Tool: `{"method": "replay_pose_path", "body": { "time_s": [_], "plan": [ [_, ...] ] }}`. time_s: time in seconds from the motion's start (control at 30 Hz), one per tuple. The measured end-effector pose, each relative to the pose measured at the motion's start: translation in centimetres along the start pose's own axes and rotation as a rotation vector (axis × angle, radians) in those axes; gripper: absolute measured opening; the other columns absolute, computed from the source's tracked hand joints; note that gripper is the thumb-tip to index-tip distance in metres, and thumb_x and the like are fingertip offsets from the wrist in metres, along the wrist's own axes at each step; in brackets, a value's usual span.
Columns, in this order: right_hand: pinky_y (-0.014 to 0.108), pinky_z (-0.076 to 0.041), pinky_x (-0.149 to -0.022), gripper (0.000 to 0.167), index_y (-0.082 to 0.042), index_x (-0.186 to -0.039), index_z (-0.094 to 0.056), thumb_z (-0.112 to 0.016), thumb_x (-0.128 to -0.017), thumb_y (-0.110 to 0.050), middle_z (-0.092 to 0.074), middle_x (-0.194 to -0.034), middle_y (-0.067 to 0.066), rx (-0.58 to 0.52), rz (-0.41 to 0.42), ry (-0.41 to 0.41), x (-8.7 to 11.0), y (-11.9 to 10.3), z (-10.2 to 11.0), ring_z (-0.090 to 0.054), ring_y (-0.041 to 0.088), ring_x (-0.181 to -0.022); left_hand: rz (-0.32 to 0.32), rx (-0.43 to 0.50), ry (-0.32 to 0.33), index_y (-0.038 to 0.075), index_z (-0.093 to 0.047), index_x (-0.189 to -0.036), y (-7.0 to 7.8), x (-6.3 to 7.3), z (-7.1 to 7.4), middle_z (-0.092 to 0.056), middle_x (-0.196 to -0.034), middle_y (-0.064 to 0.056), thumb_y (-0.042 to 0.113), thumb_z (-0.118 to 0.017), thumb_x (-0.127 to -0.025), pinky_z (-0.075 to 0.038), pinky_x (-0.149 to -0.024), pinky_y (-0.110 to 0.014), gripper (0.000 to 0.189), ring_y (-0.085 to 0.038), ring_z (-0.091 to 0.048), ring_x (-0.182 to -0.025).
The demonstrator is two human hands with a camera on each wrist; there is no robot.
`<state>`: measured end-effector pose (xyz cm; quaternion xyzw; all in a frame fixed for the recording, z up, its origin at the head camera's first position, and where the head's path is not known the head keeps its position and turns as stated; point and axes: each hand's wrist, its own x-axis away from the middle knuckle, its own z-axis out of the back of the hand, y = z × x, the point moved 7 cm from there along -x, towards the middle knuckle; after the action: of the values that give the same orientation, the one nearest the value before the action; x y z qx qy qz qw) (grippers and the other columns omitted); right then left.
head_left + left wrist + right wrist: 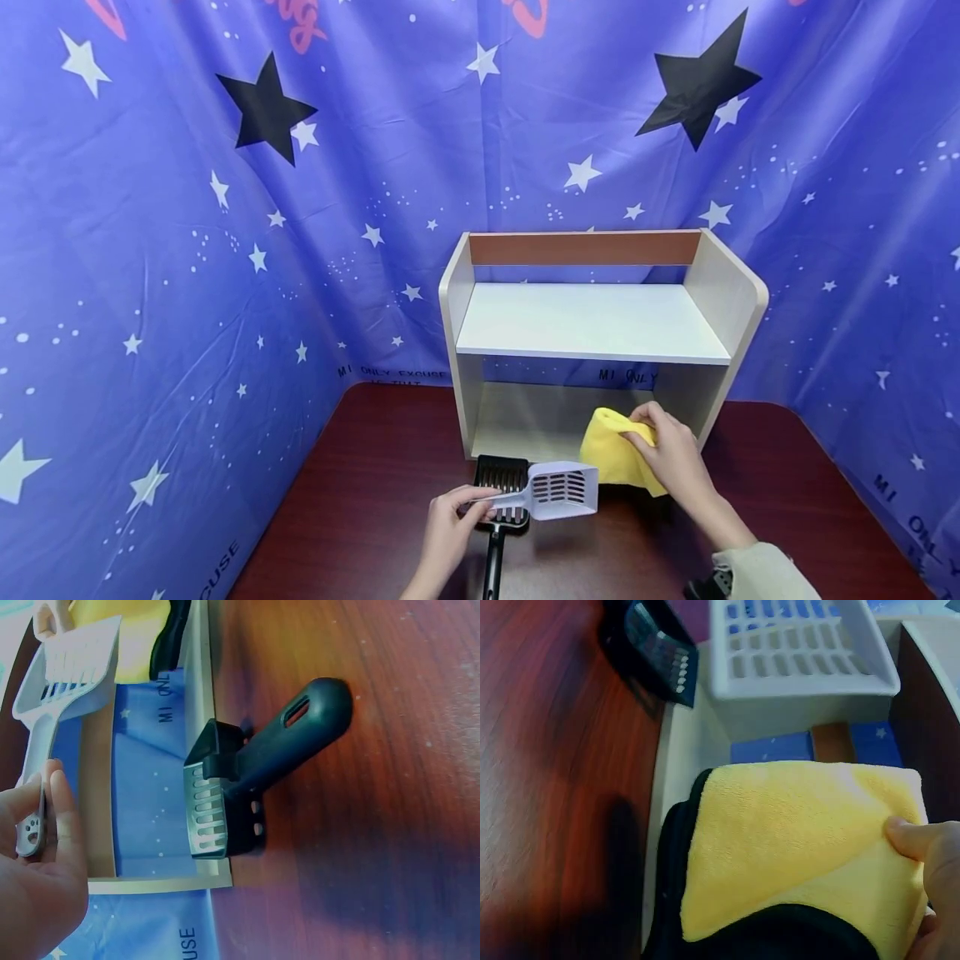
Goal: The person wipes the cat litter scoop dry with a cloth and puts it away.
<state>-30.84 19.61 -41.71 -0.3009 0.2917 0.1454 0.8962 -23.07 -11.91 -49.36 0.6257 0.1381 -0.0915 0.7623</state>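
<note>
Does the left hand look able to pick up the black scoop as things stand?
Probably not: the black scoop lies close by, but the left hand already has its grip on the white scoop.

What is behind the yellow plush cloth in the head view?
Behind the yellow plush cloth is the shelf unit's lower compartment; what the cloth covers there cannot be seen.

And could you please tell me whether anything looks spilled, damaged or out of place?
Nothing stands out: the shelf unit stands upright, the black scoop rests on the table, the left hand holds the white scoop and the right hand the yellow cloth, with no visible spill or damage.
</note>
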Motion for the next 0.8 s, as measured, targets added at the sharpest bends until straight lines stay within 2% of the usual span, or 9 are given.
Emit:
{"method": "replay_pose_path", "body": {
  "time_s": [0.1, 0.23, 0.4, 0.6, 0.8],
  "plan": [
    [0.032, -0.048, -0.063, 0.027, -0.013, -0.096, -0.066, -0.084, -0.076, -0.009, -0.073, -0.087, 0.006, -0.026, 0.031, -0.044, -0.3, -1.1, -0.6, -0.063, 0.018, -0.076, -0.001, -0.019, -0.003, 0.000, -0.077, -0.100, 0.1, -0.4, -0.4, -0.076, -0.089, -0.016, 0.000, -0.069, -0.088, -0.062, -0.064, -0.022, 0.014, -0.011, -0.072, -0.068],
    [0.024, -0.043, -0.062, 0.025, -0.018, -0.099, -0.072, -0.083, -0.077, -0.012, -0.074, -0.089, 0.000, -0.080, 0.106, -0.114, -0.3, -3.2, -1.9, -0.058, 0.009, -0.075, 0.018, -0.072, -0.017, -0.001, -0.077, -0.099, 0.1, -0.9, -1.2, -0.076, -0.089, -0.016, -0.004, -0.067, -0.088, -0.062, -0.063, -0.022, 0.015, -0.009, -0.072, -0.068],
    [0.021, -0.045, -0.065, 0.023, -0.023, -0.104, -0.074, -0.079, -0.082, -0.016, -0.075, -0.093, -0.005, -0.172, 0.206, -0.259, 0.3, -5.8, -3.5, -0.057, 0.001, -0.079, 0.014, -0.111, -0.044, -0.003, -0.077, -0.098, 0.3, -1.4, -2.2, -0.076, -0.091, -0.018, -0.008, -0.065, -0.088, -0.062, -0.064, -0.021, 0.016, -0.010, -0.072, -0.069],
    [0.031, -0.056, -0.080, 0.024, -0.021, -0.115, -0.072, -0.068, -0.093, -0.015, -0.075, -0.110, -0.003, -0.213, 0.305, -0.443, 1.2, -7.3, -4.3, -0.066, 0.010, -0.095, -0.004, -0.027, -0.055, 0.000, -0.077, -0.100, 0.3, -1.6, -2.3, -0.078, -0.090, -0.016, 0.001, -0.066, -0.091, -0.062, -0.066, -0.022, 0.014, -0.013, -0.074, -0.070],
    [0.038, -0.057, -0.087, 0.028, -0.018, -0.120, -0.072, -0.062, -0.095, -0.008, -0.075, -0.113, -0.004, -0.231, 0.394, -0.498, 1.6, -7.7, -4.1, -0.068, 0.017, -0.103, -0.007, 0.008, -0.052, 0.000, -0.077, -0.099, -0.1, -1.6, -1.9, -0.077, -0.087, -0.017, 0.004, -0.068, -0.090, -0.063, -0.066, -0.026, 0.013, -0.012, -0.074, -0.069]
  ]
}}
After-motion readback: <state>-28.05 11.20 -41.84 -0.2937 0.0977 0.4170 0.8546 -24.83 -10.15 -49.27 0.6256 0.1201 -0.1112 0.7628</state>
